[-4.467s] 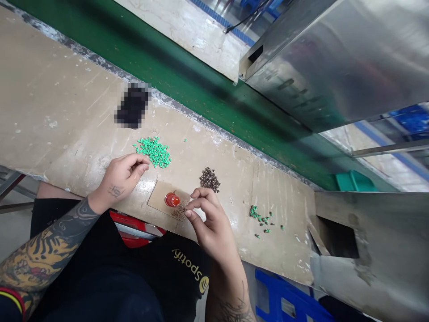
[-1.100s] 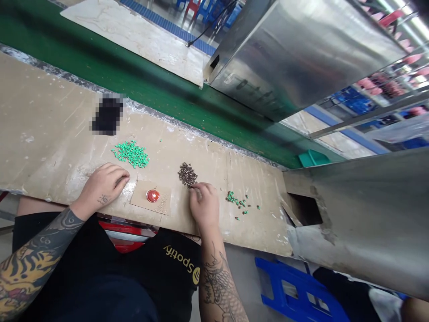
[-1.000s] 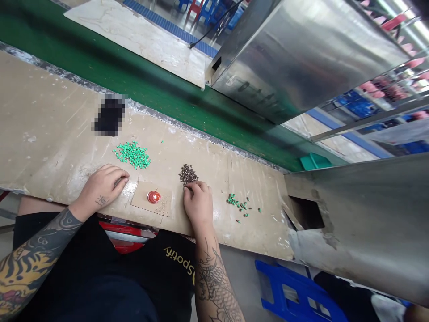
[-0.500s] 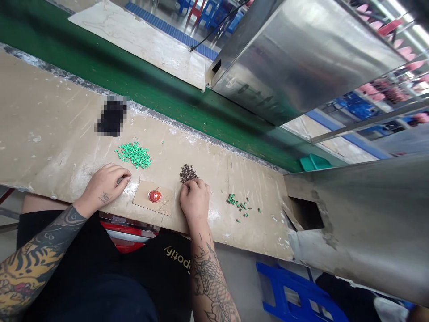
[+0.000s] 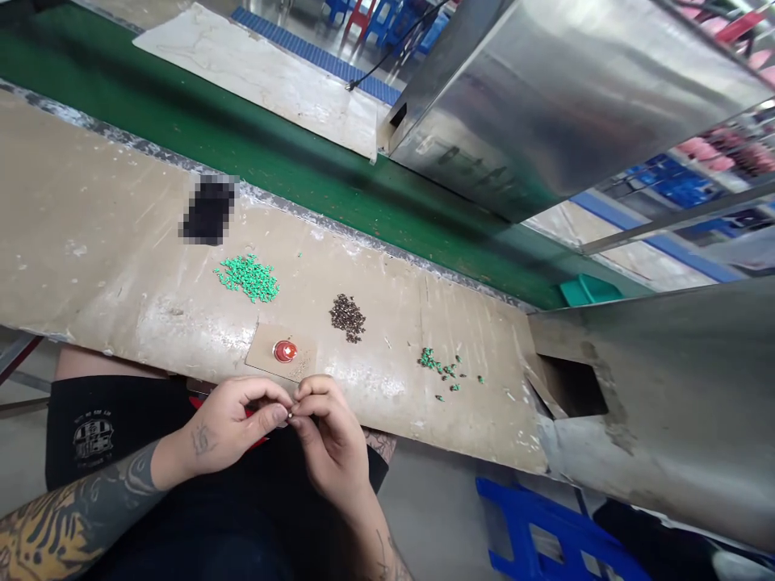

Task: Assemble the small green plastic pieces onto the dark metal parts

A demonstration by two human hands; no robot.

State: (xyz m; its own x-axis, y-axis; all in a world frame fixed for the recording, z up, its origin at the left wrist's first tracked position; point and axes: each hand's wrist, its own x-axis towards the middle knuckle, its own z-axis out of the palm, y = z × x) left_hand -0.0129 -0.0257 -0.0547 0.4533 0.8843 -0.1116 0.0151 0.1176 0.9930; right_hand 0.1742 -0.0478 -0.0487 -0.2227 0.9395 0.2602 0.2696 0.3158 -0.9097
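My left hand [image 5: 233, 424] and my right hand [image 5: 332, 436] meet at the table's front edge, fingertips pinched together. A tiny pale speck shows between them, too small to name. Just beyond my fingers lies a cardboard piece [image 5: 261, 356] bearing a small round container of red-orange stuff [image 5: 284, 351] and some fine crumbs. A pile of small dark brown pieces [image 5: 347, 317] is behind and right of the card. Farther left sits a larger heap of small green pieces [image 5: 249, 278]. Several green pieces with dark parts [image 5: 437, 363] are scattered to the right.
A pixelated dark object [image 5: 209, 211] lies at the table's [image 5: 121, 242] back edge. Behind runs a green belt [image 5: 291, 169], with a metal housing [image 5: 514, 105] over it. A metal box with an opening [image 5: 666, 379] bounds the right end. A blue stool [image 5: 533, 524] stands below.
My right hand has left the brown pile and come back to the front edge. My left hand has moved right to meet it, their fingertips now together.
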